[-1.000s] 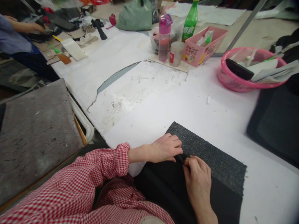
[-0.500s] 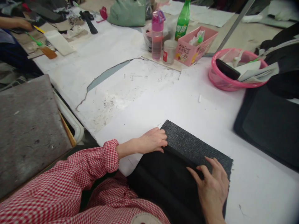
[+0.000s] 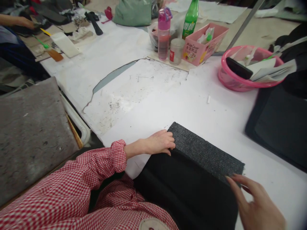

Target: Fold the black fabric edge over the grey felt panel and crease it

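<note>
A piece of black fabric (image 3: 192, 188) lies over the table's near edge and down toward my lap, with a smooth lower part and a rough, textured dark strip (image 3: 206, 148) along its far side. My left hand (image 3: 161, 142) has its fingers curled on the left end of the fold line between the two. At the opposite end, my right hand (image 3: 257, 199) pinches the fabric's right edge between thumb and fingertips. Its other fingers are partly hidden.
White paper covers the table (image 3: 148, 105); a small white stick (image 3: 208, 99) lies on it. Farther back stand a pink basket (image 3: 225, 78), a pink box (image 3: 195, 52), a jar (image 3: 176, 57) and bottles. A dark flat panel (image 3: 280, 127) lies right. Another person's hand (image 3: 25, 23) shows far left.
My right hand has moved right, from over the textured strip to the fabric's right edge, and its fingers have closed there. My left hand keeps its place on the fabric.
</note>
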`<action>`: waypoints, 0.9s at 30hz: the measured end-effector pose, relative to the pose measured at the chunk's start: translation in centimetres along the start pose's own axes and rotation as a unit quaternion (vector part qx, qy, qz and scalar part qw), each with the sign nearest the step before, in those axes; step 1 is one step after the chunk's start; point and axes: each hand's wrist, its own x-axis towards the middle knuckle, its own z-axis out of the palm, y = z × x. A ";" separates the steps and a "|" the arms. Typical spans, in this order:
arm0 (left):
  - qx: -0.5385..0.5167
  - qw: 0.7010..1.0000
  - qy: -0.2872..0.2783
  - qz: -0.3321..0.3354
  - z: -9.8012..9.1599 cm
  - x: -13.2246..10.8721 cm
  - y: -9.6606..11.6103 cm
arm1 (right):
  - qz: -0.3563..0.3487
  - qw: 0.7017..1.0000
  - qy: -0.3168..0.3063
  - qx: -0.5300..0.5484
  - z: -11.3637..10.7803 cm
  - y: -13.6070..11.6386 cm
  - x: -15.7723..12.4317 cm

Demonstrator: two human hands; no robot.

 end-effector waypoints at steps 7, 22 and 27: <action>0.001 1.000 -0.020 -0.012 -0.1 0.1 0.0 | -0.163 0.980 -0.067 0.088 7.7 -11.9 2.5; -0.073 0.994 0.048 -0.066 -0.5 -2.8 -1.5 | -0.154 0.984 0.005 0.087 10.1 -11.4 1.4; -0.111 0.987 0.089 -0.071 1.0 -2.6 -1.1 | -0.148 0.985 0.010 0.088 10.1 -11.0 1.3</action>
